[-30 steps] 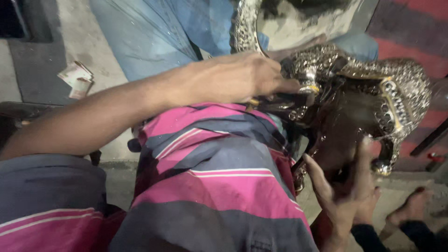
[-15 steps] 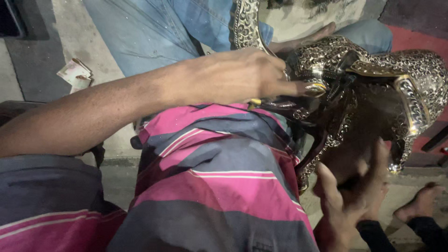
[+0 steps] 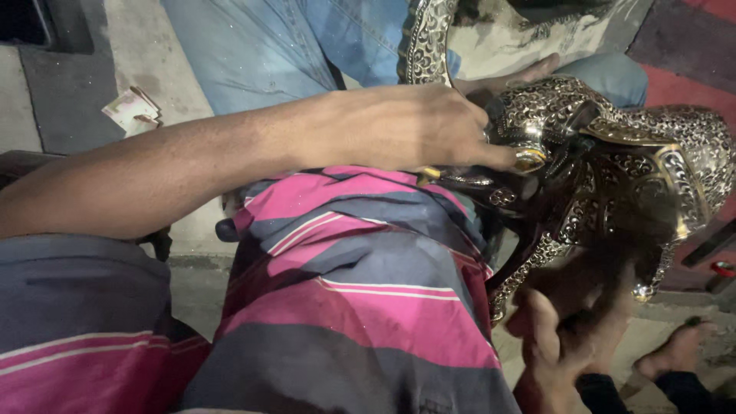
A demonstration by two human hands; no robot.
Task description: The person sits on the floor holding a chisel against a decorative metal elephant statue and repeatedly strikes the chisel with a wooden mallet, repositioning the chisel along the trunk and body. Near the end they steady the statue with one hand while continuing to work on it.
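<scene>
Metalwork fills the head view: an ornate metal piece (image 3: 613,169), dark with gold filigree, rests against the striped cloth (image 3: 360,291) over the person's knee. The left hand (image 3: 406,126) lies on its upper edge, fingers together and pressing a small gold fitting (image 3: 530,159). The right hand (image 3: 563,345) supports it from beneath, fingers curled on the lower rim. Its finish already looks complete; the work appears confined to that fitting. Folded paper (image 3: 132,110), pale and printed, lies on the concrete floor (image 3: 77,92) beside another person's jeans (image 3: 268,46).

Pink, grey and white striped cloth (image 3: 360,307), dark brown ornament (image 3: 613,176) with gold filigree, blue jeans (image 3: 261,46).
</scene>
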